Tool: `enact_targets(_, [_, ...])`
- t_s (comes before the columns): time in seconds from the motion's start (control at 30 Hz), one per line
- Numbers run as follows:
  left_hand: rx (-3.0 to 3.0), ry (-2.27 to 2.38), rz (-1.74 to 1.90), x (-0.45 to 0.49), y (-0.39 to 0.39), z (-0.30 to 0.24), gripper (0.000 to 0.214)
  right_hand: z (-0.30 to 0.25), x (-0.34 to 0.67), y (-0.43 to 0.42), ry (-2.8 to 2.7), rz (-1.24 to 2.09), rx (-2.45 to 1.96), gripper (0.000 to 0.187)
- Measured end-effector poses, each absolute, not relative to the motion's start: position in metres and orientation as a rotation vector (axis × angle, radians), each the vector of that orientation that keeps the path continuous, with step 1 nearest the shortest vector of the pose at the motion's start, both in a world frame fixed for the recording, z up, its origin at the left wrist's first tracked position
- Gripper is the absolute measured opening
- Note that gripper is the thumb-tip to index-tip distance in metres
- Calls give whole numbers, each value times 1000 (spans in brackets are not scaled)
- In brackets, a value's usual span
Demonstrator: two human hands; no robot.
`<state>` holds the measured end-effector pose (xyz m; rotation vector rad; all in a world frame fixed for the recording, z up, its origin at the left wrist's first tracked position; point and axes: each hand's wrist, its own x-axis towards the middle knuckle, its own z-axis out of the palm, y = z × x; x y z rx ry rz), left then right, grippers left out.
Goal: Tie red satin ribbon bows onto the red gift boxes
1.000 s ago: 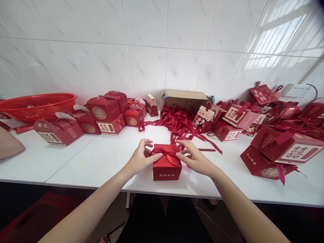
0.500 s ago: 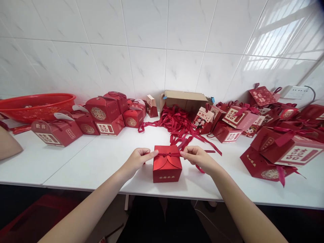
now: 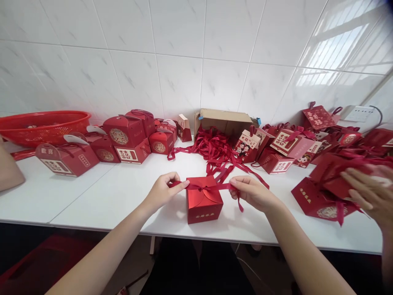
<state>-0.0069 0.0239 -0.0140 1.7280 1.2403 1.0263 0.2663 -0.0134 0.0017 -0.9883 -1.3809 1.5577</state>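
Note:
In front of me on the white table stands a small red gift box (image 3: pixel 204 209) with gold lettering on its front and curved flaps folded over the top. A dark red ribbon (image 3: pixel 219 187) crosses the top, with a knot at the middle. My left hand (image 3: pixel 166 189) pinches the ribbon at the box's left edge. Off to the right, my right hand (image 3: pixel 250 192) pinches the other side, a loose tail hanging below the fingers. Between the hands the ribbon is stretched nearly straight.
Behind lies a heap of red ribbons (image 3: pixel 215 145) spilling from a cardboard box (image 3: pixel 225 116). Stacked gift boxes (image 3: pixel 125 133) and a red plastic basket (image 3: pixel 46 129) are at left. More boxes crowd the right, where another person's hand (image 3: pixel 368 192) moves. A bare arm (image 3: pixel 9 172) shows far left.
My right hand has moved right, drawing out more ribbon, and the box has turned slightly. At the right, another person's hand has come in over the stacked boxes with a red box.

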Motion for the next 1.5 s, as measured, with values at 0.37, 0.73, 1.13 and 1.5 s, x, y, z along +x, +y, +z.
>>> enact_targets(0.37, [2535,1180,1008,53,-10,18,14,30,254,-19,-1305,1503,-837,20])
enact_targets(0.73, [2491,1350,1418,51,2,19,9,9,235,-13,-1640,1068,-1095,39])
enact_targets(1.13, [2121,1253,1192,11,12,6,15,-3,209,-9,-1543,1040,-979,24])
enact_targets(1.5, [1693,1076,682,-1,32,-9,38,-7,199,-12,-1503,1106,-1004,17])
